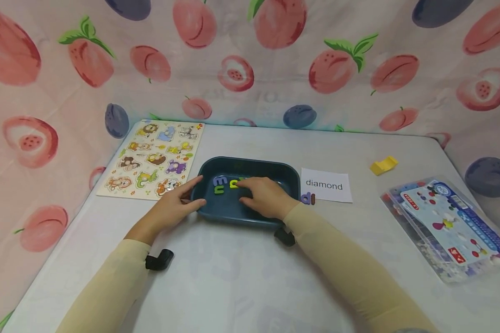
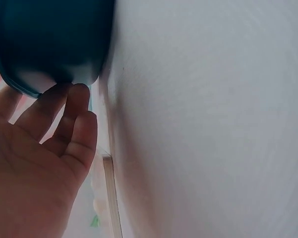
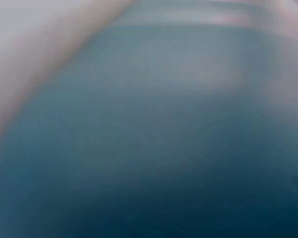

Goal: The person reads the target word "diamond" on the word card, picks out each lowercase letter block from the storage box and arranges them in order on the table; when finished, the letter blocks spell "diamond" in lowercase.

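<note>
A dark teal tray (image 1: 222, 210) sits mid-table, its left end held by my left hand (image 1: 172, 203), thumb and fingers spread at the rim. In the left wrist view, bent fingers (image 2: 84, 131) lie against the tray's end wall (image 2: 54, 39). My right hand (image 1: 266, 196) reaches inside, forefinger at a yellow letter (image 1: 233, 184), thumb apart from it. Left of that letter lie a purple letter m (image 1: 220, 181) and a green letter (image 1: 219, 190). Part of another green piece is hidden behind the right fingers. The right wrist view is blurred.
A white card (image 1: 333, 192) printed "diamond" lies right of the tray, with a purple letter d (image 1: 306, 198) and a thin brown letter (image 1: 313, 199) at its corner. An animal puzzle board (image 1: 154, 159) is at left; a yellow block (image 1: 384, 165) and clear plastic case (image 1: 450, 226) at right.
</note>
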Demonstrator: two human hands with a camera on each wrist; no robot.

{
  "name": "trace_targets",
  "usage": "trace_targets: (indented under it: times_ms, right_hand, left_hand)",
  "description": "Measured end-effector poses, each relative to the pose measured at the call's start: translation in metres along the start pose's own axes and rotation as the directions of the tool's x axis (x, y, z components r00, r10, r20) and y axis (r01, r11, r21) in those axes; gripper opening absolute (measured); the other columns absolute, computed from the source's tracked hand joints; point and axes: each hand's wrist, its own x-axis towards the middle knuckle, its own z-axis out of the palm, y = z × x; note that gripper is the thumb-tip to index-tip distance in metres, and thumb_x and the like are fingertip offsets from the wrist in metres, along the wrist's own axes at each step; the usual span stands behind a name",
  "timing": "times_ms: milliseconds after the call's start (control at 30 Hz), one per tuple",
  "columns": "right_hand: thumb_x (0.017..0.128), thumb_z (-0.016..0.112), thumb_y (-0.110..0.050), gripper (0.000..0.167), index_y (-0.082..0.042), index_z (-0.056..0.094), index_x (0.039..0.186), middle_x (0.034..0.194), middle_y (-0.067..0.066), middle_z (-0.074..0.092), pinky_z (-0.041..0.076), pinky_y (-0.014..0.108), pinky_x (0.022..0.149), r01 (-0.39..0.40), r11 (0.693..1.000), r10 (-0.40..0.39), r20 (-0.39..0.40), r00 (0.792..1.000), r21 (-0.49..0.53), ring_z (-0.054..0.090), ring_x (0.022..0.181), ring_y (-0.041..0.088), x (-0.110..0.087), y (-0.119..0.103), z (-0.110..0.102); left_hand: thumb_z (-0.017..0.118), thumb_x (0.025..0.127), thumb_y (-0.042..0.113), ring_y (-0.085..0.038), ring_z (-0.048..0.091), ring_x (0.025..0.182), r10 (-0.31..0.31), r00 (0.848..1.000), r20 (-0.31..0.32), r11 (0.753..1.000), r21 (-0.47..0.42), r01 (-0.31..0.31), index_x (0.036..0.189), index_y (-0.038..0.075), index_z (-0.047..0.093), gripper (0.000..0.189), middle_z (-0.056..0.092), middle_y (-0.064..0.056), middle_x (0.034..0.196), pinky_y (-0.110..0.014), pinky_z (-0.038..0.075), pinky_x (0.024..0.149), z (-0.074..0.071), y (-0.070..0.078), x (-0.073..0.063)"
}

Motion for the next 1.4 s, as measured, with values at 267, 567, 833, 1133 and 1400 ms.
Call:
trace_targets:
  times_ms: [267, 567, 833, 1133, 1400]
  right_hand:
    - [0.096, 0.069, -0.020, 0.045, -0.004, 0.059, 0.138, 0.134, 0.012, 0.062, 0.040, 0.041, 0.109, -0.028, 0.999, 0.028, 0.034, 0.999, 0.018, 0.056, 0.126, 0.026, 0.007, 0.002, 0.008]
    - [0.096, 0.069, -0.020, 0.048, -0.002, 0.057, 0.139, 0.137, 0.013, 0.060, 0.037, 0.041, 0.111, -0.033, 0.999, 0.031, 0.080, 0.996, 0.015, 0.053, 0.130, 0.028, 0.013, 0.002, 0.012]
    - [0.095, 0.071, -0.021, 0.057, -0.004, 0.050, 0.146, 0.144, 0.011, 0.055, 0.033, 0.039, 0.113, -0.052, 0.998, 0.047, 0.125, 0.991, 0.035, 0.048, 0.135, 0.026, 0.019, 0.006, 0.013]
    - [0.096, 0.071, -0.026, 0.063, -0.005, 0.045, 0.149, 0.150, 0.010, 0.047, 0.027, 0.039, 0.116, -0.043, 0.999, 0.044, 0.196, 0.980, -0.009, 0.042, 0.139, 0.026, 0.020, 0.005, 0.012]
    - [0.096, 0.070, -0.024, 0.053, -0.003, 0.054, 0.142, 0.143, 0.012, 0.055, 0.031, 0.039, 0.114, -0.053, 0.998, 0.048, 0.155, 0.987, 0.029, 0.046, 0.136, 0.027, 0.016, 0.006, 0.012]
  left_hand:
    - [0.068, 0.095, 0.042, -0.035, 0.055, 0.124, 0.001, 1.000, 0.004, 1.000, 0.002, -0.001, 0.159, 0.026, 0.032, 0.075, 0.049, -0.019, 0.144, -0.055, 0.043, 0.102, 0.001, -0.001, 0.000]
    - [0.068, 0.095, 0.042, -0.034, 0.055, 0.123, 0.005, 1.000, 0.002, 1.000, -0.004, -0.005, 0.159, 0.025, 0.032, 0.075, 0.049, -0.020, 0.144, -0.054, 0.043, 0.102, 0.001, 0.000, 0.000]
    - [0.067, 0.095, 0.044, -0.035, 0.054, 0.125, 0.003, 1.000, 0.004, 1.000, -0.006, -0.003, 0.159, 0.027, 0.031, 0.076, 0.048, -0.020, 0.146, -0.055, 0.042, 0.103, 0.001, 0.000, 0.000]
    - [0.067, 0.095, 0.044, -0.035, 0.054, 0.125, 0.003, 1.000, 0.000, 1.000, 0.000, -0.003, 0.159, 0.027, 0.031, 0.075, 0.048, -0.020, 0.146, -0.056, 0.041, 0.104, 0.000, 0.000, 0.000]
    - [0.067, 0.095, 0.044, -0.035, 0.055, 0.125, 0.005, 1.000, -0.005, 1.000, -0.005, -0.005, 0.159, 0.027, 0.031, 0.076, 0.049, -0.020, 0.146, -0.055, 0.042, 0.103, 0.000, 0.000, 0.000]
